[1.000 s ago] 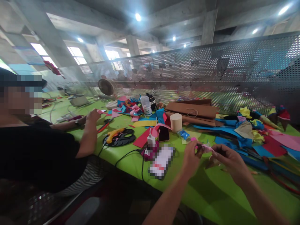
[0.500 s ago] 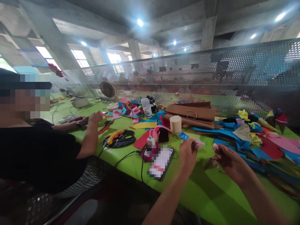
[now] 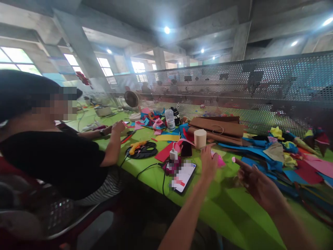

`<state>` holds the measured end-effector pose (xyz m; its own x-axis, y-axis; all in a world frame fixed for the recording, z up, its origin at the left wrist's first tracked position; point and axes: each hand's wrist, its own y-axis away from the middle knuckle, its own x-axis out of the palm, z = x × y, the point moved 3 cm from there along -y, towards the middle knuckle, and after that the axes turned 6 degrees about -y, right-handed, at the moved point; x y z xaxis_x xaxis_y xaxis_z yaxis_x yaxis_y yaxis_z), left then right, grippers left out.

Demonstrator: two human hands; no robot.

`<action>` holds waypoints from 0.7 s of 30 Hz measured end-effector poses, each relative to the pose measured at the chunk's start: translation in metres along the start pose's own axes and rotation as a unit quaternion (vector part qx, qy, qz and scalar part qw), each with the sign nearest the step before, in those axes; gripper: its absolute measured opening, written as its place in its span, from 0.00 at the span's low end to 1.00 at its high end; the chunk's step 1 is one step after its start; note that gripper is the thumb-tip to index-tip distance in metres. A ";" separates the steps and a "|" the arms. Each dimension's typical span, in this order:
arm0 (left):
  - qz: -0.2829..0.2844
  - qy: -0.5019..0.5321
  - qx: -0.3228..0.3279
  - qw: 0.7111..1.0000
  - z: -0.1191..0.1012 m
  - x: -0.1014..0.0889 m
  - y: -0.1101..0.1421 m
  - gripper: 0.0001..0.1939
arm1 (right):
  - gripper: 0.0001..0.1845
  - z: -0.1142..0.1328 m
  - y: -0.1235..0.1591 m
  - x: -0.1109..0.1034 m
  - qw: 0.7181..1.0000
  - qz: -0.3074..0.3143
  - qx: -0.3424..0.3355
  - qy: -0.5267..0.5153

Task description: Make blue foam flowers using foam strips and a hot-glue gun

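Note:
My left hand [image 3: 208,162] reaches over the green table, its index finger stretched toward a cream-coloured cylinder [image 3: 200,139]. A crumpled bright pink piece [image 3: 220,160] is at its fingers and appears gripped; blur hides the exact grip. To the right, my right hand [image 3: 256,182] is raised above the table, index finger stretched out and thumb apart. A small pale pink bit [image 3: 233,159] sits at that index fingertip. Between the hands lies bare green table surface [image 3: 225,180] with their shadows on it.
A phone [image 3: 185,177] and a white charger [image 3: 173,153] with cables lie left of my hands. Beyond are a yellow glue gun [image 3: 137,147], brown rolled sheets [image 3: 217,129] and scattered coloured pieces [image 3: 283,156]. A co-worker [image 3: 52,149] sits at the left.
The view has turned left. My left hand has moved toward the cylinder, and brighter pink material shows at its fingers. My right hand's fingers have spread and its index finger has straightened.

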<state>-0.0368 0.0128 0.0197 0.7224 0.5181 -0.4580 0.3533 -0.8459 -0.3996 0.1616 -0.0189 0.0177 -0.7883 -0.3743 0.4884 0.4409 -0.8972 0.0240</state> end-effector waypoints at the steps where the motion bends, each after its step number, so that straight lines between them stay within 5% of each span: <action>1: -0.004 0.167 -0.041 0.985 -0.009 0.000 0.006 0.18 | 0.30 -0.001 0.002 0.007 1.000 0.015 -0.001 0.027; 3: 0.074 0.454 -0.130 0.878 -0.029 0.008 0.019 0.24 | 0.35 -0.007 0.008 0.022 0.991 0.042 -0.014 0.124; 5: 0.128 0.597 -0.210 0.764 -0.046 0.014 0.030 0.30 | 0.36 -0.014 0.016 0.035 0.957 0.040 -0.060 0.280; 6: 0.127 0.632 -0.226 0.730 -0.051 0.015 0.034 0.29 | 0.36 -0.018 0.020 0.040 0.924 0.025 -0.096 0.368; 9: 0.088 0.665 -0.232 0.704 -0.054 0.011 0.039 0.24 | 0.37 -0.031 0.034 0.047 0.796 -0.029 -0.192 0.573; 12: 0.095 0.662 -0.238 0.705 -0.048 0.011 0.044 0.21 | 0.36 -0.037 0.043 0.046 0.736 -0.032 -0.221 0.639; 14: 0.122 0.668 -0.251 0.690 -0.046 0.013 0.046 0.22 | 0.33 -0.034 0.046 0.044 0.749 -0.022 -0.212 0.627; 19: 0.173 0.678 -0.282 0.656 -0.043 0.017 0.053 0.26 | 0.21 -0.017 0.047 0.041 0.869 0.009 -0.148 0.471; 21: 0.182 0.674 -0.266 0.665 -0.045 0.017 0.059 0.28 | 0.19 -0.008 0.045 0.040 0.888 -0.025 -0.182 0.421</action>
<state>0.0226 -0.0342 0.0240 0.5668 -0.0137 0.8237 -0.0891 -0.9950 0.0448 0.1460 -0.0761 0.0312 -0.9118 -0.2371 -0.3352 0.3497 -0.8762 -0.3317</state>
